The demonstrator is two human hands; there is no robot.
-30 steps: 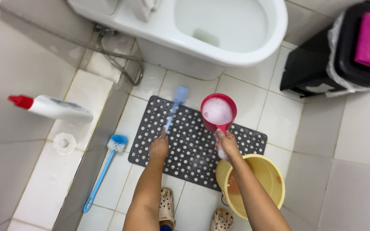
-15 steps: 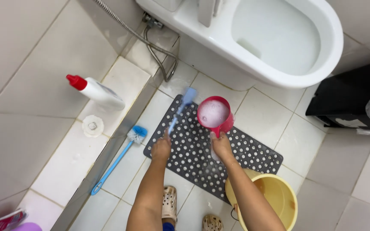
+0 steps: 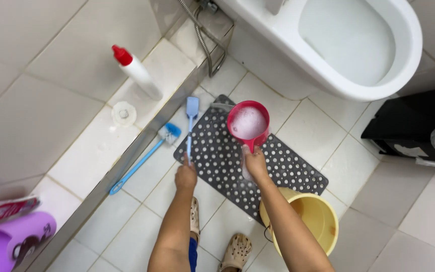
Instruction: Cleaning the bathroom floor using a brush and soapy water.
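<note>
The left hand is curled tight around a blue brush that points up over the dark dotted mat. The right hand grips the handle of a red scoop full of foam. A white bottle with a red cap lies on the ledge, and a red and white packet sits on a purple thing at the bottom left

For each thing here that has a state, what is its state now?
Red dipper: held by right hand, full of foamy water.
Blue brush: held by left hand, head at mat edge.
Yellow bucket: upright.
Toilet: seat down, uncovered.
Cleaner bottle: capped, tilted.
Dotted mat: flat.
</note>
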